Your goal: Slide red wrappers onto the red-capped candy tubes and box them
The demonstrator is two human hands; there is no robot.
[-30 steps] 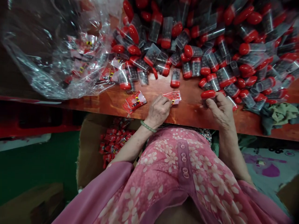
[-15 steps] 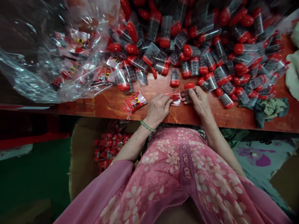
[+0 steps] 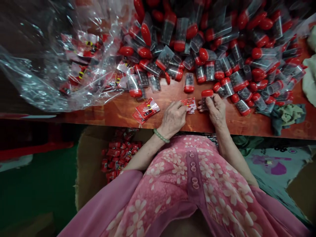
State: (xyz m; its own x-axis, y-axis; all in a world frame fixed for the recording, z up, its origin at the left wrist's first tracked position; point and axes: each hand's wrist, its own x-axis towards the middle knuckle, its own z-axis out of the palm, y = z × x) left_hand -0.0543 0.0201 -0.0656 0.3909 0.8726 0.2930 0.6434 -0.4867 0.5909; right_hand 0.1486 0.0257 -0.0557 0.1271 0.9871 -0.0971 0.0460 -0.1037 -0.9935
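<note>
My left hand [image 3: 174, 119] pinches a red printed plastic sleeve [image 3: 190, 104] at its left end, just above the table. In my right hand [image 3: 217, 110] is a small clear container with a red cap [image 3: 206, 95], its cap pointing away from me and dark beads showing inside. The sleeve's free end lies close to the container, with a small gap between them. Left of my left hand, a few more printed sleeves [image 3: 148, 109] lie flat on the table. A single capped container [image 3: 189, 83] stands apart beyond my hands.
A large heap of red-capped containers [image 3: 232, 62] covers the back and right of the table [image 3: 103, 113]. At left lies a clear plastic bag [image 3: 49, 89] with printed sleeves. A crumpled cloth [image 3: 287, 115] is at right. Below the edge, a cardboard box [image 3: 87, 164] holds red wrapped pieces [image 3: 120, 154].
The view has shifted slightly, so the things on the table appear further right. The sleeve in my left hand now shows flatter and wider. Both hands keep their holds.
</note>
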